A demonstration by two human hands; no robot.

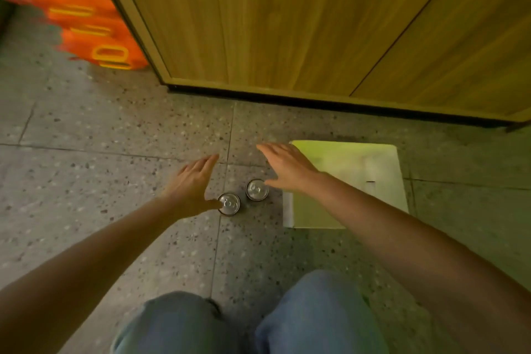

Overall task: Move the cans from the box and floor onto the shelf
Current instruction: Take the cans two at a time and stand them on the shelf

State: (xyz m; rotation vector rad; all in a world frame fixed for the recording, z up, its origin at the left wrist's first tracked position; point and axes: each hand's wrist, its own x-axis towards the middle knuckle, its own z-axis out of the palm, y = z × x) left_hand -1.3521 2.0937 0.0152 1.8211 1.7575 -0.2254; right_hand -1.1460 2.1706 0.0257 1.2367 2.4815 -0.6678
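Two cans stand upright on the speckled floor, seen from above by their silver tops: one can (229, 204) nearer me and a second can (257, 190) just beyond it to the right. My left hand (192, 184) hovers flat to the left of the nearer can, thumb close to its rim, holding nothing. My right hand (287, 167) is spread above and right of the second can, also empty. A pale closed box (359, 169) lies on the floor under my right forearm.
A wooden cabinet panel (287, 23) with a dark base rises directly ahead. Blurred orange crates (86, 23) are stacked at the far left. My two knees in blue jeans (316, 319) fill the bottom of the view.
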